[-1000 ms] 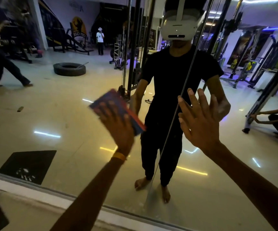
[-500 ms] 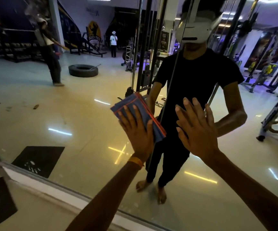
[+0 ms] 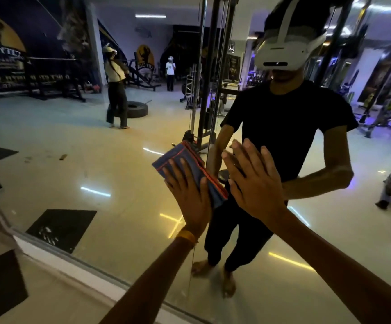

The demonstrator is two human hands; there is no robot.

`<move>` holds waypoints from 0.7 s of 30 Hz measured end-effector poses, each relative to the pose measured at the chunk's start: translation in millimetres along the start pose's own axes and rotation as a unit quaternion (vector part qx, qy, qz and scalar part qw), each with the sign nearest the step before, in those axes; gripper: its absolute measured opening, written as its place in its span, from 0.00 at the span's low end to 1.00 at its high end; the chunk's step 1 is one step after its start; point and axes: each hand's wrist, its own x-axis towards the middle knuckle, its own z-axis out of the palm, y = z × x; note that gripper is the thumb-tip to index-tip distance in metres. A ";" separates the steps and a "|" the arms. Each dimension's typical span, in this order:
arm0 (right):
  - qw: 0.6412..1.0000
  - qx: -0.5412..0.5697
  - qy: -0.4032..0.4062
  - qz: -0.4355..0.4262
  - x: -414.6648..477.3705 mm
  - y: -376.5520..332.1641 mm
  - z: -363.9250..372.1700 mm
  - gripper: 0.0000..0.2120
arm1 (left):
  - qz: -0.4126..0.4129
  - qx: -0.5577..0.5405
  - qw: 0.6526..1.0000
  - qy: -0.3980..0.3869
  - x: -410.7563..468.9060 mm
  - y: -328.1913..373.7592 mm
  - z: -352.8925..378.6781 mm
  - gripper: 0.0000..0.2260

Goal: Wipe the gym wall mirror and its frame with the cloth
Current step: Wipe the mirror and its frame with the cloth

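While the straight fingers (image 3: 178, 174) of the left hand (image 3: 191, 197) are pressing the folded blue, orange-edged cloth (image 3: 185, 152) flat against the mirror (image 3: 84, 174), the spread fingers (image 3: 242, 160) of the right hand (image 3: 255, 190) are resting open on the glass just beside it, holding nothing. A yellow wristband (image 3: 187, 236) is circling the left wrist. The white frame (image 3: 68, 265) is running along the mirror's lower edge, below both forearms.
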 end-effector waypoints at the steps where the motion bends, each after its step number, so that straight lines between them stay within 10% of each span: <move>1: 1.000 -0.004 0.002 -0.004 -0.5 1.0 -0.3 0.30 | 0.020 -0.006 1.000 -0.001 -0.2 -2.3 1.2 0.31; 4: 1.000 -0.002 -0.002 -0.009 -2.1 2.9 -1.9 0.30 | -0.010 -0.020 0.999 0.041 35.4 -62.3 -17.4 0.29; 9: 1.000 0.005 -0.005 -0.011 -0.3 3.3 -5.9 0.31 | -0.287 0.026 0.952 0.104 111.1 -132.3 -59.4 0.27; 17: 0.997 0.050 0.048 -0.038 59.3 -21.3 -17.5 0.28 | 0.000 -0.028 0.999 0.034 34.9 -49.8 -20.2 0.31; 21: 0.999 0.022 0.023 -0.016 83.0 -20.0 -19.7 0.29 | -0.118 -0.017 0.990 0.074 105.8 -133.5 -71.4 0.29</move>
